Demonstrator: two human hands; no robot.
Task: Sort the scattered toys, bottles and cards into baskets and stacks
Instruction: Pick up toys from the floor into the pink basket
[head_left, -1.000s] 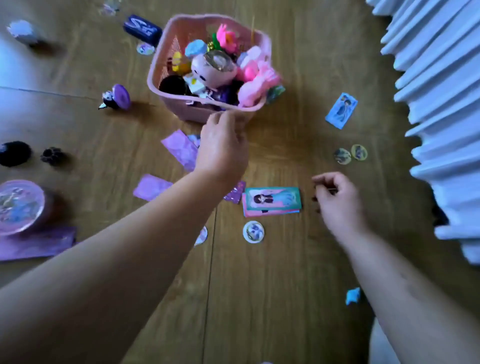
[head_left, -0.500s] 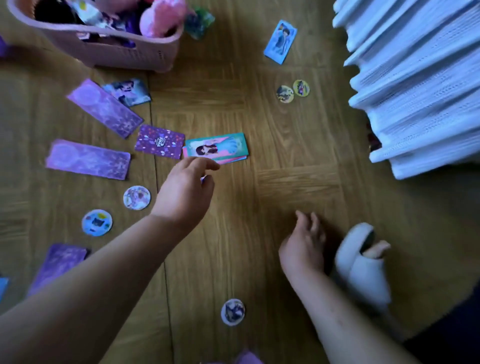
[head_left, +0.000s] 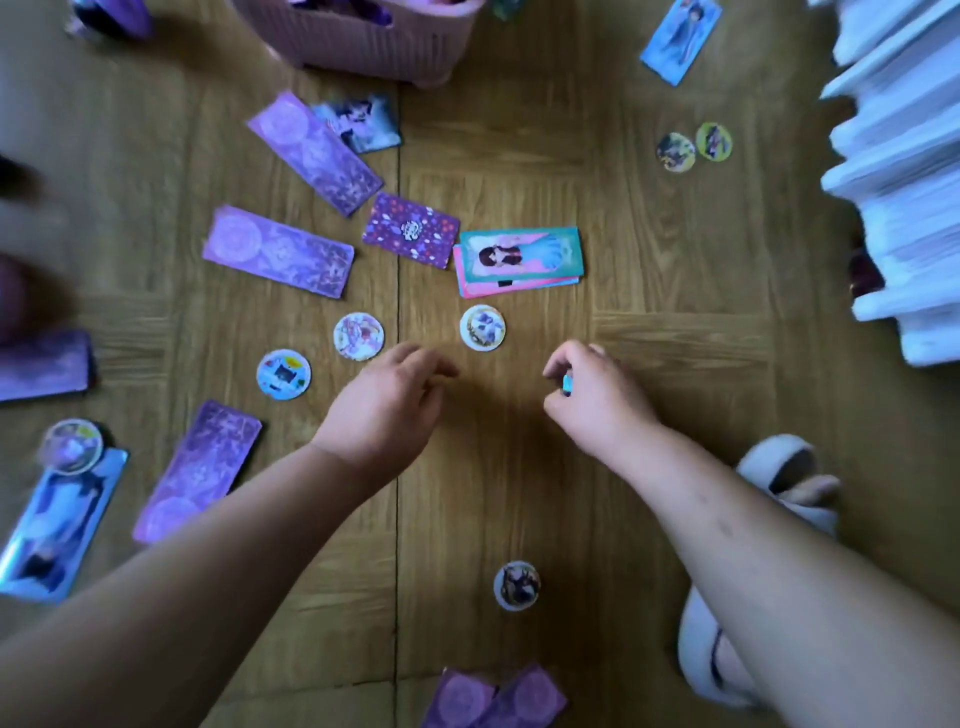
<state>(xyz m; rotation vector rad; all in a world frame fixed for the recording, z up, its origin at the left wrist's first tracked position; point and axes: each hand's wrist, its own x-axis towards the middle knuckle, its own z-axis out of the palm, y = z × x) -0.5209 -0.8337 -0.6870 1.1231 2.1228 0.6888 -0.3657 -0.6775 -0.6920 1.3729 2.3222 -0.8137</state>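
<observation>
My right hand (head_left: 597, 395) pinches a small blue toy (head_left: 567, 385) between thumb and fingers, low over the wooden floor. My left hand (head_left: 387, 405) hovers beside it with loosely curled fingers and holds nothing. Just beyond both hands lies a round picture disc (head_left: 482, 327), and past that a small stack of cards (head_left: 519, 260) topped by a teal one. Purple cards (head_left: 278, 251) and more discs (head_left: 358, 335) are scattered to the left. The pink basket (head_left: 374, 47) of toys stands at the top edge.
A blue card (head_left: 680, 39) and two discs (head_left: 693, 146) lie at the upper right by a white pleated curtain (head_left: 904, 171). My slippered feet (head_left: 779, 483) are at the lower right. Another disc (head_left: 516, 585) and purple cards (head_left: 493, 699) lie near me.
The view has dropped from the basket to the floor. My left hand drew back from the basket. My right hand reached toward the slipper and came up pinching the small blue toy.
</observation>
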